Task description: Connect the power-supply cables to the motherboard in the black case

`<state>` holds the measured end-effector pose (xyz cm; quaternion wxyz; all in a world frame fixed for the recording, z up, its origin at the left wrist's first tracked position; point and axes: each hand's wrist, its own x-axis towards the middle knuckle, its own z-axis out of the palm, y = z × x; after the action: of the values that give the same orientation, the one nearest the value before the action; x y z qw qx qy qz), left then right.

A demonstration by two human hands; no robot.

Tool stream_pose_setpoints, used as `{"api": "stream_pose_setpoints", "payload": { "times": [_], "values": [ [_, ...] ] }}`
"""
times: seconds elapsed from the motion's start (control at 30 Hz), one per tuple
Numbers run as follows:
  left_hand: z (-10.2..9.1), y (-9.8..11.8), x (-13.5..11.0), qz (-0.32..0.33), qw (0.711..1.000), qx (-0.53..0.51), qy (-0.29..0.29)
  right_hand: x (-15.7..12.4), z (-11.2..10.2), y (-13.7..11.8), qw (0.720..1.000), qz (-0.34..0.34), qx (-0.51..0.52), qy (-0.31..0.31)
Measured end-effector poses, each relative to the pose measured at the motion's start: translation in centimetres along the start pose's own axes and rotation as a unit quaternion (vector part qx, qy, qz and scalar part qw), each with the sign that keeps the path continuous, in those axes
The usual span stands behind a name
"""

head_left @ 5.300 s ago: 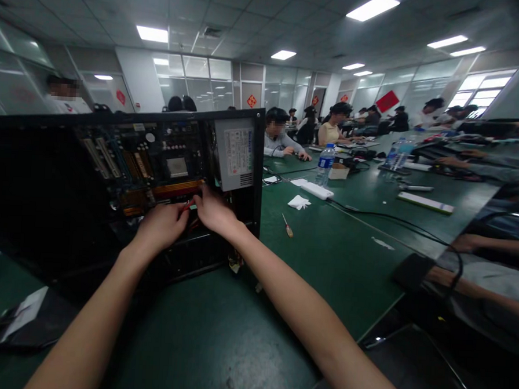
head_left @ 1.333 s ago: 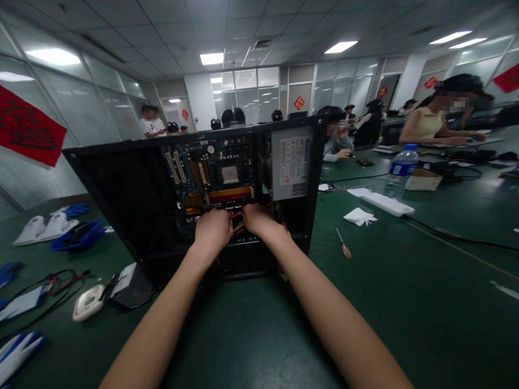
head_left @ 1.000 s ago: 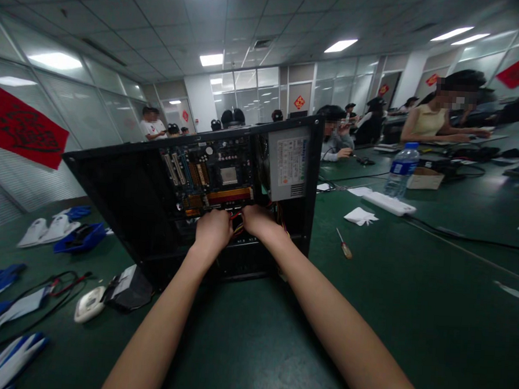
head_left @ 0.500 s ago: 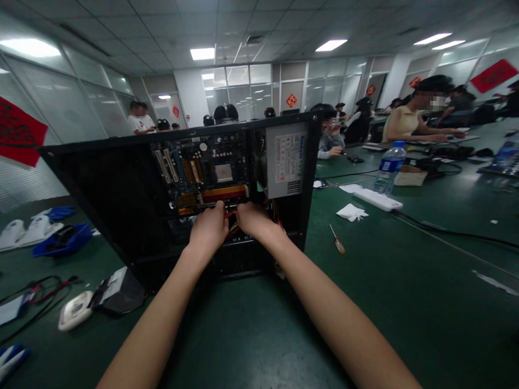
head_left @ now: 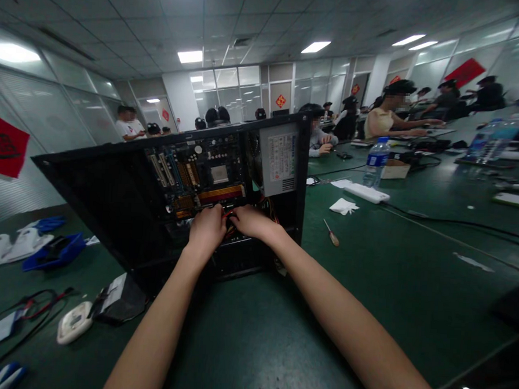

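An opened black computer case (head_left: 85, 203) stands before me on the green table. Inside it are a motherboard (head_left: 186, 173) with memory slots and a grey power supply (head_left: 282, 161) at the upper right. Below the motherboard, my left hand (head_left: 208, 226) and my right hand (head_left: 252, 220) are close together, both with curled fingers. Red, yellow and black power cables (head_left: 230, 230) run between the hands and seem pinched in them. My fingertips are mostly hidden by the backs of my hands, so any plug there cannot be made out.
A screwdriver (head_left: 331, 233), crumpled tissue (head_left: 344, 206), white power strip (head_left: 366, 192) and water bottle (head_left: 376, 163) lie or stand to the right. On the left are gloves (head_left: 11, 245), a blue tray (head_left: 54, 252), a white device (head_left: 74, 323) and loose cables. People sit beyond.
The view has turned slightly right, so the surroundings shift left. My hands stay at the cables inside the case, with the right fingers slightly shifted.
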<state>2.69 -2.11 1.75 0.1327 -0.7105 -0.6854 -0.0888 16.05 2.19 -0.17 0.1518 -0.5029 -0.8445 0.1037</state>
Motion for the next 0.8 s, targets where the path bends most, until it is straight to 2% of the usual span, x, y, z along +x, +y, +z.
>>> {"api": "stream_pose_setpoints", "payload": {
  "times": [0.17, 0.33, 0.5, 0.6, 0.8],
  "values": [
    [-0.09, -0.01, 0.23, 0.008, 1.000, -0.004, 0.001, -0.27, -0.13, -0.05, 0.999, 0.026, 0.000, 0.027],
    [0.29, -0.10, 0.23, 0.017, 1.000, -0.010, -0.001, -0.33, -0.09, -0.25, 0.999, 0.024, -0.003, 0.031],
    [0.21, 0.13, -0.04, 0.008, 1.000, -0.004, -0.010, -0.62, -0.23, -0.62, 0.995, 0.057, -0.048, 0.062],
    [-0.14, 0.38, -0.25, 0.001, 1.000, 0.002, -0.018, -0.59, -0.17, -0.56, 0.995, 0.040, -0.053, 0.078],
    [-0.18, 0.38, -0.45, 0.002, 1.000, 0.015, -0.009, -0.14, 0.21, -0.16, 0.997, 0.022, -0.027, 0.064]
  ]
}}
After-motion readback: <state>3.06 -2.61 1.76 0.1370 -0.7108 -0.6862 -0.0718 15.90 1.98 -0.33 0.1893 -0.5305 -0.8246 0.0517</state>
